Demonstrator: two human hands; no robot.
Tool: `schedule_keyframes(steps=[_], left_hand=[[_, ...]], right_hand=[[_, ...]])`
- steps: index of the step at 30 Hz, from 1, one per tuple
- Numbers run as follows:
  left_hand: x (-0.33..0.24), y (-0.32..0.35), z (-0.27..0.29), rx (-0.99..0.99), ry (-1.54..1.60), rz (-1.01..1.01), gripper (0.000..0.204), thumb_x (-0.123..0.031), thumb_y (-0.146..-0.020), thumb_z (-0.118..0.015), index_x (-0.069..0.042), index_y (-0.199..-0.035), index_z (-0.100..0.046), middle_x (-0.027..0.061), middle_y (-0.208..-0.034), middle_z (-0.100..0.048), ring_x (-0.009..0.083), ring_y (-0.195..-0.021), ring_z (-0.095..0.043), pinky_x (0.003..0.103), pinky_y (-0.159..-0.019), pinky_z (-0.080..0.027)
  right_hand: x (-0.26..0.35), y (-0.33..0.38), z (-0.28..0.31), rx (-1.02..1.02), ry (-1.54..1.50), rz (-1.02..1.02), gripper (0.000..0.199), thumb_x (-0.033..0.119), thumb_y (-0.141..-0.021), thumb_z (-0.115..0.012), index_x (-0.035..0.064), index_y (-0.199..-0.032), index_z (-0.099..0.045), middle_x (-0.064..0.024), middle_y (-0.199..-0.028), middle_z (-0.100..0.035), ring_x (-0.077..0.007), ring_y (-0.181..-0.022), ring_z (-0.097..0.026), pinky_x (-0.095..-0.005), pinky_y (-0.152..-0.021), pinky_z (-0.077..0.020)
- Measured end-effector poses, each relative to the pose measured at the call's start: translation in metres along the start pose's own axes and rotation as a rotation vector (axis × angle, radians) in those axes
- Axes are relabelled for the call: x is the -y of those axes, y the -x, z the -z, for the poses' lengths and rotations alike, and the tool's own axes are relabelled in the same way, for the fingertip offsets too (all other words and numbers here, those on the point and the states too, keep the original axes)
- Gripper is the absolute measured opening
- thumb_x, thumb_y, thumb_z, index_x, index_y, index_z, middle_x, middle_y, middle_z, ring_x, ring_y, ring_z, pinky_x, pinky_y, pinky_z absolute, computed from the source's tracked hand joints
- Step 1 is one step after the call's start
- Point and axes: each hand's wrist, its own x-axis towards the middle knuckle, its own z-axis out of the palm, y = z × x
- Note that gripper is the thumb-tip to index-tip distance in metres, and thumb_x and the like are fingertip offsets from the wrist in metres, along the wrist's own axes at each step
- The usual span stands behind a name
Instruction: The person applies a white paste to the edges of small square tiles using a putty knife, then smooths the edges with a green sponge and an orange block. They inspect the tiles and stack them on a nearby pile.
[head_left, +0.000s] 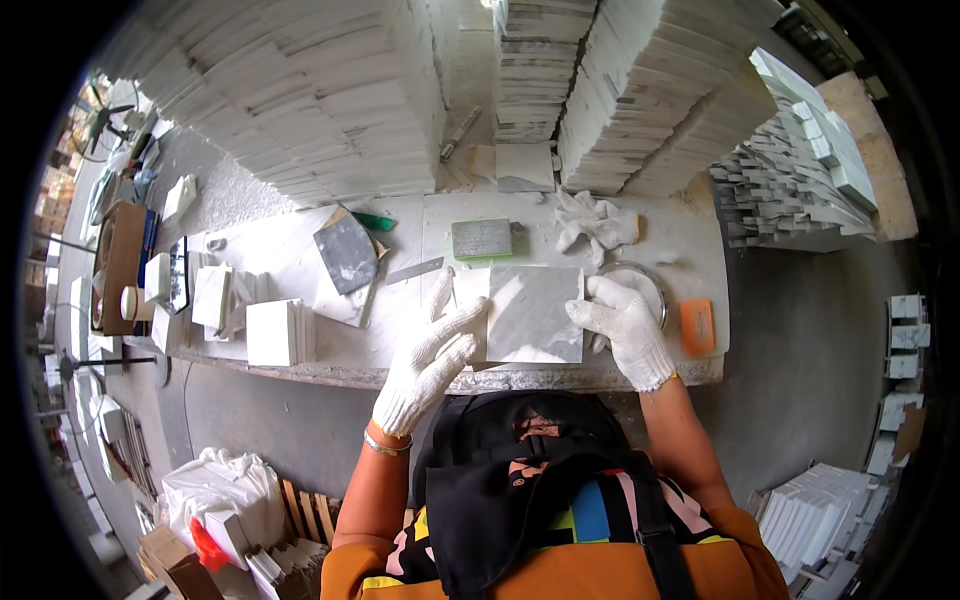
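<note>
Now both gloved hands grip a square marble tile [528, 312], pale grey with soft white veining: the left hand [432, 358] clasps its 9 o'clock edge, fingers curled over the face, and the right hand [626, 325] holds the 3 o'clock edge. It lies flat near the front lip of the white workbench [300, 245], just above the person's apron. Close at 12 o'clock sits a green abrasive block [481, 238]; a round dish [650, 280] is half hidden behind the right hand, with an orange sponge [697, 326] beyond at 3 o'clock. Bare bench opens toward 10 o'clock, short of a dark tile [346, 252]. Stacked tiles [300, 100] wall the far edge.
</note>
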Motion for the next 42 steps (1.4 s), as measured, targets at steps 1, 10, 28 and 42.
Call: schedule_keyframes(steps=[1,10,28,42], left_hand=[[0.001,-0.001,0.005,0.001,0.004,-0.009,0.048,-0.028,-0.095,-0.066,-0.003,-0.136,-0.064,0.027,-0.162,-0.03,0.037,-0.151,-0.03,0.043,-0.12,-0.028],[-0.026,-0.021,0.02,-0.208,0.274,0.085,0.051,-0.029,-0.099,-0.063,0.003,-0.139,-0.057,0.0129,-0.135,-0.063,0.0203,-0.116,-0.062,0.032,-0.099,-0.047],[-0.052,-0.056,-0.017,0.218,0.697,0.414,0.043,-0.024,-0.097,-0.068,-0.001,-0.132,-0.06,0.0032,-0.113,-0.067,0.0118,-0.099,-0.061,0.028,-0.084,-0.049],[-0.065,-0.045,-0.033,0.086,0.871,0.343,0.044,-0.015,-0.099,-0.063,-0.001,-0.139,-0.051,0.0082,-0.123,-0.064,0.0217,-0.113,-0.063,0.041,-0.098,-0.053]], right_hand=[[-0.001,0.003,-0.001,-0.022,-0.001,0.056,0.031,0.023,-0.092,-0.072,0.0013,-0.114,-0.07,0.0048,-0.08,-0.063,-0.0025,-0.069,-0.053,-0.0193,-0.06,-0.0414],[-0.009,0.022,-0.007,-0.281,-0.18,0.35,0.023,0.007,-0.084,-0.075,-0.0042,-0.104,-0.071,-0.0032,-0.095,-0.062,-0.0098,-0.083,-0.058,-0.0244,-0.075,-0.048],[0.028,0.027,-0.022,-0.536,0.455,0.618,0.052,0.018,-0.087,-0.076,-0.0025,-0.132,-0.058,-0.0182,-0.123,-0.063,-0.0288,-0.111,-0.062,-0.0383,-0.095,-0.0492],[-0.003,0.037,-0.001,-0.693,0.577,0.709,0.078,0.028,-0.08,-0.085,0.0009,-0.145,-0.05,-0.0216,-0.143,-0.052,-0.0343,-0.131,-0.053,-0.0449,-0.106,-0.0452]])
